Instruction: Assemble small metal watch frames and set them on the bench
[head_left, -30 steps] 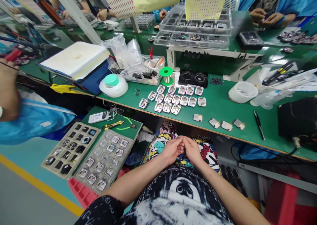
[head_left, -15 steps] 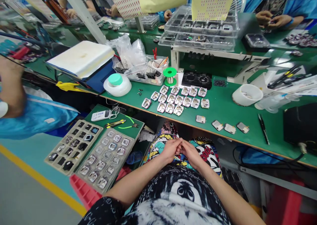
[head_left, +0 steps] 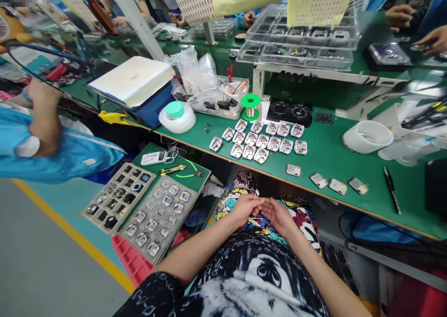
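Silvery squarish metal frames (head_left: 262, 141) are sitting near a green-flanged spool (head_left: 250, 101), beyond the green bench edge (head_left: 265, 170), twelve o'clock from our left hand (head_left: 247, 208) and right hand (head_left: 281, 216), whose fingers are loosely meeting.

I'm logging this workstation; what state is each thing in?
Left hand: loosely curled
Right hand: loosely curled, close against the other
Metal frames: laid out in rows
Four flat pieces: lying apart
Green spool: upright, wound with wire
Teal-topped container: capped, upright
White cup: open, upright
Green-handled cutters: lying, handles spread
Black pen: lying flat
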The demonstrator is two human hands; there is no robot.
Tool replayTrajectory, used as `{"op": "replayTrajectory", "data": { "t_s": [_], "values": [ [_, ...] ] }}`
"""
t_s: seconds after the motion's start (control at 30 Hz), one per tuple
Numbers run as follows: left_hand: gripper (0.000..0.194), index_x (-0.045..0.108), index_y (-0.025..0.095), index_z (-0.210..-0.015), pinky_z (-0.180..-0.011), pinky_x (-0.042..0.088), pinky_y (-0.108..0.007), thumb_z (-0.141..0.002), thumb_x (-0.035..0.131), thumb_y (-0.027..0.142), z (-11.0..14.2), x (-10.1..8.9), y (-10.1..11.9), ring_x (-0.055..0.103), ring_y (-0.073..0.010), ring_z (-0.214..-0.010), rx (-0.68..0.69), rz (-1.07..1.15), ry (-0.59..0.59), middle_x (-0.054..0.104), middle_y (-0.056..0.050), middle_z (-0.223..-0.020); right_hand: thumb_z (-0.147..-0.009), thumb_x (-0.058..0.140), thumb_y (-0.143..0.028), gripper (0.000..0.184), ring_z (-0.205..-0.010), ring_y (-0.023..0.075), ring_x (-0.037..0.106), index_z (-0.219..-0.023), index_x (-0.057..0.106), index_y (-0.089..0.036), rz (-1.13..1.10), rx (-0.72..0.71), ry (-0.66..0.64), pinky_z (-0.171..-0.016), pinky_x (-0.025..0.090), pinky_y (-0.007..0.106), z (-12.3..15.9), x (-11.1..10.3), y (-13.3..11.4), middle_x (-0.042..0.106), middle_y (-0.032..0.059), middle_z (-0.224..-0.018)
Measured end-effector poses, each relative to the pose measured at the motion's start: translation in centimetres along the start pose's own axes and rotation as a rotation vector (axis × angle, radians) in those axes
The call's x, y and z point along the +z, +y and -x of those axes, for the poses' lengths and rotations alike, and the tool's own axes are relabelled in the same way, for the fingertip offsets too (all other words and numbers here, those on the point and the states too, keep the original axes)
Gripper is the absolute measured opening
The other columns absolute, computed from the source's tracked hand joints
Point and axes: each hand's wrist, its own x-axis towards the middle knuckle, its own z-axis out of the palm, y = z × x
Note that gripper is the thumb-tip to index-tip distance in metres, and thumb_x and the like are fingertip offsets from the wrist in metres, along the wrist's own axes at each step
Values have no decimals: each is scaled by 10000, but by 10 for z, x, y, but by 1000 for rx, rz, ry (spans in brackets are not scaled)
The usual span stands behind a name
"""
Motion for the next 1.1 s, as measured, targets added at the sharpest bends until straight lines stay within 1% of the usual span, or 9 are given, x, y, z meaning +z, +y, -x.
{"op": "replayTrajectory", "data": {
  "t_s": [0.13,0.3,0.4,0.47,0.6,0.73,0.83,0.93,1.1],
  "values": [
    [546,559,201,-630,-495,209,-261,-819,840,629,-5,-28,22,319,-94,-482,129,-167,137,418,55,-534,-991,686,-460,301,-922,223,790,-1054,798,-188,-22,43,59,-828,637,359,-10,-9,5,820,130,-1058],
    [709,359,226,-527,-555,240,-293,-919,702,706,4,-55,43,315,-123,-535,233,-489,197,339,39,-545,-1005,675,-462,311,-817,194,762,-978,792,-175,-28,70,73,-770,624,322,-18,-11,7,799,118,-948],
    [621,436,225,-553,-620,341,-290,-965,716,595,9,-68,54,476,-170,-618,253,-726,240,436,8,-603,-979,710,-479,330,-714,177,710,-917,785,-164,-19,74,78,-685,594,301,-20,-12,7,766,104,-863],
    [453,562,218,-656,-746,441,-293,-986,733,477,5,-84,67,608,-217,-801,254,-883,283,584,-32,-745,-939,760,-494,338,-702,166,688,-909,783,-158,-12,71,78,-662,572,286,-20,-12,7,752,94,-855],
    [236,699,157,-971,-1021,528,-447,-1024,714,386,-19,-137,117,670,-255,-1089,189,-1141,377,712,-84,-1097,-817,879,-547,420,-612,116,578,-911,776,-151,19,51,60,-575,469,239,-18,-10,7,662,22,-733],
    [287,713,155,-1180,-1056,562,-515,-1041,711,406,-41,-200,181,682,-276,-1172,116,-1302,500,707,-108,-1258,-748,919,-613,505,-539,82,421,-845,750,-148,81,17,29,-504,321,222,-16,-5,9,512,-44,-596],
    [283,712,153,-1204,-1062,568,-520,-1032,730,377,-47,-226,206,677,-289,-1209,111,-1385,512,702,-112,-1282,-714,936,-619,527,-527,79,387,-785,735,-138,130,13,19,-497,285,233,-16,-2,10,493,-48,-563],
    [227,729,149,-1137,-1041,585,-496,-1030,736,349,-52,-221,195,693,-273,-1176,139,-1431,363,724,-98,-1228,-724,924,-598,507,-521,75,383,-800,754,-126,160,20,21,-492,273,234,-15,1,10,513,-42,-567],
    [217,742,136,-1053,-882,634,-398,-1014,761,349,-56,-182,132,736,-210,-940,137,-1422,50,756,-52,-1040,-726,890,-416,387,-586,93,511,-980,803,-138,173,53,41,-520,335,218,-14,5,7,649,2,-698]
  ]
}}
